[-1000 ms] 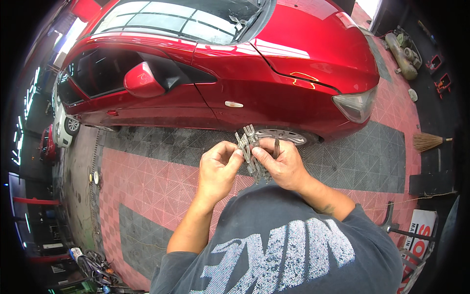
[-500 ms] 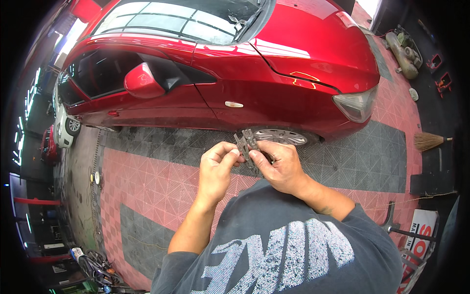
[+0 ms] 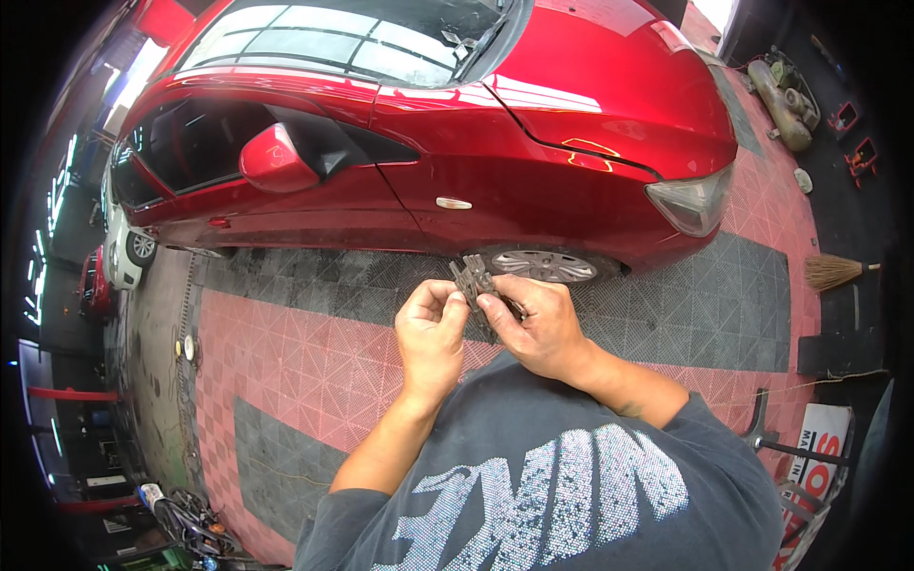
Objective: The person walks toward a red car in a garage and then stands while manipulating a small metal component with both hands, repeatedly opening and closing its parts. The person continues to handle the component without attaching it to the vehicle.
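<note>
A small, dark grey, clip-like part (image 3: 472, 277) with jagged edges is held up in front of my chest. My left hand (image 3: 431, 331) pinches its left side between thumb and fingers. From the other side, my right hand (image 3: 545, 328) grips it, thumb on the near face. It may be two pieces pressed against each other; the fingers cover its lower portion, so I cannot tell. Beyond my fingertips stands a red car (image 3: 562, 214), its front wheel (image 3: 543, 265) just behind the part in view.
Red and dark grey floor tiles (image 3: 314, 362) lie under the car. At the right are a broom (image 3: 838, 272), a tank-like machine (image 3: 788, 107) and a white sign board (image 3: 821, 438). A bicycle-like frame (image 3: 186, 519) stands lower left, a white car (image 3: 126, 249) farther left.
My hands have drawn slightly closer together, the left moving a little right. The gap in the upper end of the dark part looks narrower. The car has stayed put.
</note>
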Action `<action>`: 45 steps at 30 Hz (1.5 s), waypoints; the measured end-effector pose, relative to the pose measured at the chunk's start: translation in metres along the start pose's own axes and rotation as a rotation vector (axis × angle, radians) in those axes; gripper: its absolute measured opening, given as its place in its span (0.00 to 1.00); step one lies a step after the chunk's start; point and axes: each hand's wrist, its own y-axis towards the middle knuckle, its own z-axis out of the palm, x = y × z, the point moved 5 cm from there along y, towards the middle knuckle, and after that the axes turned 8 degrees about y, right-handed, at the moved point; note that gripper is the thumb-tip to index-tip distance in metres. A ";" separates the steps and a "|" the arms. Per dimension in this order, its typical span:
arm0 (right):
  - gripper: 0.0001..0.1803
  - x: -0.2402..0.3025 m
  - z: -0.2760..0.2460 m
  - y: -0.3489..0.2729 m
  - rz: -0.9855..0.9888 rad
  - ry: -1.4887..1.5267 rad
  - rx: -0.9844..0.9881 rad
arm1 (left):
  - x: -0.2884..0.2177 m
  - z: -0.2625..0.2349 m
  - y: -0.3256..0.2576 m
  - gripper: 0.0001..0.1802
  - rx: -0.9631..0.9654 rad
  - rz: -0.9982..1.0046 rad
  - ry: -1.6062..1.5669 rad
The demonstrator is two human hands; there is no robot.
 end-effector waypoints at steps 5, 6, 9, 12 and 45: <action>0.09 -0.013 0.000 -0.003 0.268 0.090 0.044 | -0.011 0.000 0.000 0.04 -0.024 0.025 0.372; 0.09 -0.018 -0.001 -0.005 0.285 0.153 0.030 | -0.022 0.001 0.001 0.04 -0.035 0.223 0.591; 0.11 -0.032 -0.005 -0.007 0.350 0.332 0.055 | -0.038 -0.005 0.003 0.04 -0.059 0.533 0.936; 0.13 -0.038 -0.006 -0.004 0.469 0.570 0.146 | -0.031 -0.031 0.013 0.08 -0.057 0.164 0.585; 0.08 0.018 -0.007 -0.016 -0.149 -0.092 0.075 | -0.046 -0.010 0.006 0.02 0.077 0.068 0.357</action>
